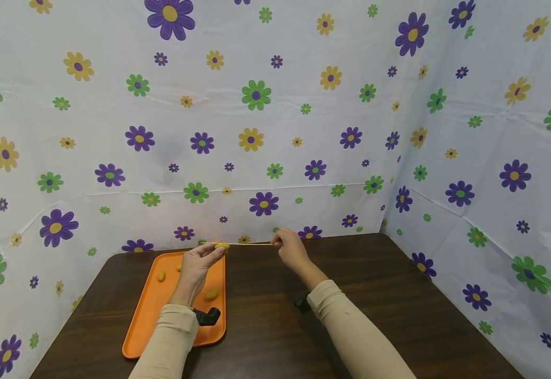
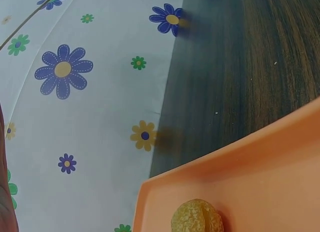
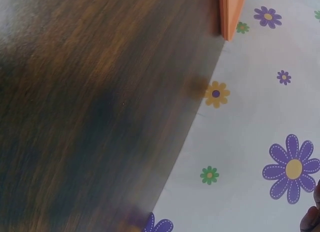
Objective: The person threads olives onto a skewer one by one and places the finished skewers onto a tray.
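Note:
In the head view, my left hand pinches a small yellow oval piece above the far end of an orange tray. A thin, straight yellow strand runs from that piece to my right hand, whose fingertips pinch its right end. Whether it is a stick or a taut string, I cannot tell. More yellow pieces lie in the tray, among them one piece beside my left wrist. Close up in the left wrist view, a rounded, mottled yellow piece shows a groove.
The tray sits on the left of a dark wood table. A white cloth with printed flowers hangs behind the table and along its right side. A black device is worn at my left wrist, another dark one at the right.

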Motion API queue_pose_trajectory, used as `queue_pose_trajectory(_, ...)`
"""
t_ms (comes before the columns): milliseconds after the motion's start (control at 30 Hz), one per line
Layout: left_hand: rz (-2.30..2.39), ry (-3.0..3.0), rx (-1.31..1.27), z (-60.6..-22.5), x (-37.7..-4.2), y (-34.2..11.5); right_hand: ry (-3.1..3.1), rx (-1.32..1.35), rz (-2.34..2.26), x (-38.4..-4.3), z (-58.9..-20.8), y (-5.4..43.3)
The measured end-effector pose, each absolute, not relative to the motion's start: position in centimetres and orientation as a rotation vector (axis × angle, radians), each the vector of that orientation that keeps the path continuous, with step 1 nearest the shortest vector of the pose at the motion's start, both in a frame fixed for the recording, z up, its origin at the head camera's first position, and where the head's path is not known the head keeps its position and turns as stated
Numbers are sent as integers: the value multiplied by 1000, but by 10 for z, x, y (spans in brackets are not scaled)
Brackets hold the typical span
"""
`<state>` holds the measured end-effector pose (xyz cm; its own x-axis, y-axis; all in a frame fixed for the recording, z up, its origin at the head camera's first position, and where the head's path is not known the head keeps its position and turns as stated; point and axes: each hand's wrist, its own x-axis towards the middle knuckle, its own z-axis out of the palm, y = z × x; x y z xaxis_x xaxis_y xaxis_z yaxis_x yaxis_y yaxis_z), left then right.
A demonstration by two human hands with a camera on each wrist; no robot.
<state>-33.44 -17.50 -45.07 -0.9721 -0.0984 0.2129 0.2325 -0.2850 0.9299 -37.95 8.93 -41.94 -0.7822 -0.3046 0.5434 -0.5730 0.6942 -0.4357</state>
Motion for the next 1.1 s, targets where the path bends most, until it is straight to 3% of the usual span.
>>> queue_pose_trajectory(1100, -2347, -1824, -127, -451, -333, -169, -2482, 641, 851, -378, -424, 81)
